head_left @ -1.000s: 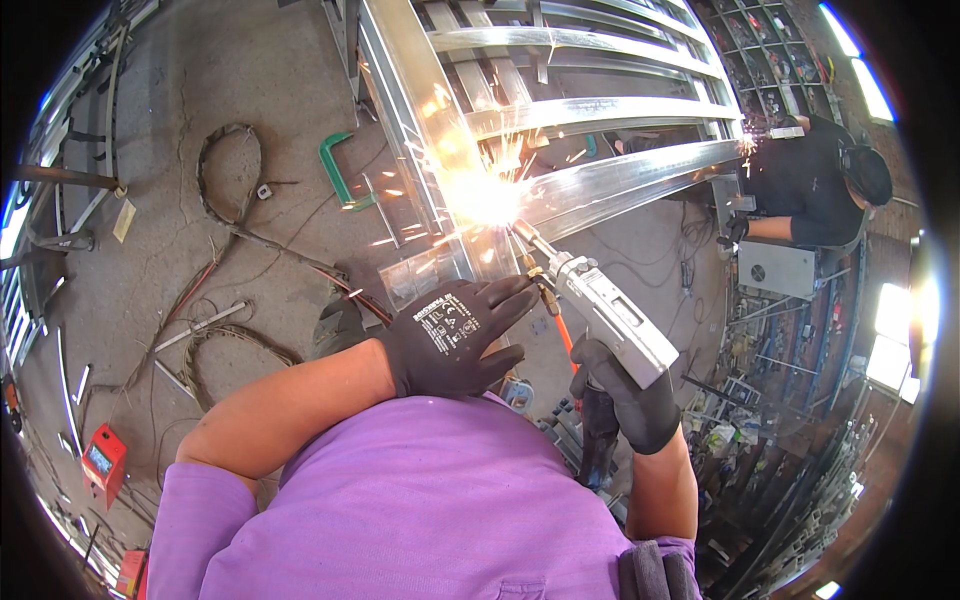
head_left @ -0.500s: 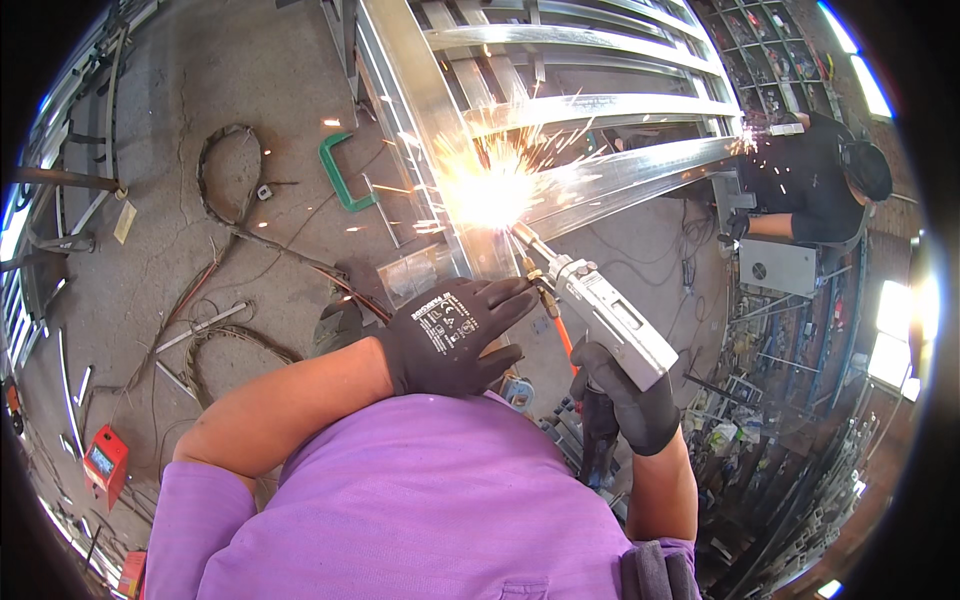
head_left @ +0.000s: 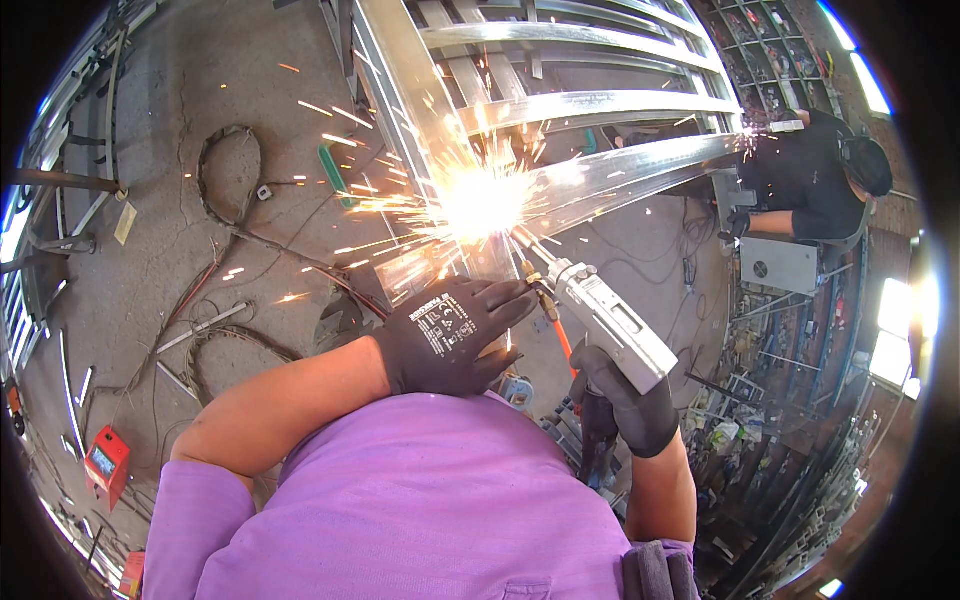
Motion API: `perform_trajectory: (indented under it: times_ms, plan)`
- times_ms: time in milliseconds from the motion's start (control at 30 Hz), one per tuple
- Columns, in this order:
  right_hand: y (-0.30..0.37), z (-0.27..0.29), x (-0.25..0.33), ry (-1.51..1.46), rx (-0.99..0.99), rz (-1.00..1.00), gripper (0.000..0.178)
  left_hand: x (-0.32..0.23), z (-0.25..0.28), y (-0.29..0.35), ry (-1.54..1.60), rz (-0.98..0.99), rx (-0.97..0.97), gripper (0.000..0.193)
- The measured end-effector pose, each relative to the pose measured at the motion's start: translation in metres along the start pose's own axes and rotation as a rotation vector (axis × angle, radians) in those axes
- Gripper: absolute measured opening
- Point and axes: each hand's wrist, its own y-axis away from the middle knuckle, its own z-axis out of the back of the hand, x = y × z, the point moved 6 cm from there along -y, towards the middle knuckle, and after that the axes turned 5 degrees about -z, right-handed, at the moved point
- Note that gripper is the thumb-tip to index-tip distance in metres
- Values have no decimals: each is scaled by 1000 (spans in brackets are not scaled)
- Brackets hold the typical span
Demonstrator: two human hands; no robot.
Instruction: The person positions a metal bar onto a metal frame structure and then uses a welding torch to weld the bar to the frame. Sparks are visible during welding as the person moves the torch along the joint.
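My right hand (head_left: 637, 405), in a dark glove, is wrapped round the handle of a silver handheld welding gun (head_left: 620, 328). The gun's nozzle points up and left at a joint in a shiny metal frame (head_left: 412, 75), where a white glare and flying sparks hide the seam. A crossbar (head_left: 640, 172) runs off to the right from that joint. My gloved left hand (head_left: 450, 332) lies across the frame's near end, fingers stretched out and thumb apart, just below the glare. Its fingertips are close to the brass fitting and orange hose (head_left: 562, 335) under the gun.
Another person (head_left: 805, 180) works at the frame's far right end, where smaller sparks show. On the left floor lie a green clamp (head_left: 333, 172), looped cables (head_left: 203, 180) and a red box (head_left: 106, 466). A grey cabinet (head_left: 780, 265) and cluttered racks stand at the right.
The glare has shifted slightly left and down, and sparks now spread farther to the left. The gun's tip has dropped a little. My left hand stays nearly in place.
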Motion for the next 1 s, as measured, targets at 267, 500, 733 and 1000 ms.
perform_trajectory:
  times_ms: [267,500,733,1000]
  plan:
    - [2,-1,1,15,-28,19,34,-2,-2,1,-22,-65,-12,65]
    - [5,-2,2,32,-63,102,19,-3,0,-1,-25,-85,1,64]
    - [4,5,-12,43,-10,29,30,-3,-2,1,-57,-80,37,64]
    - [8,-1,-7,10,-87,61,17,-4,-4,3,-81,-103,29,66]
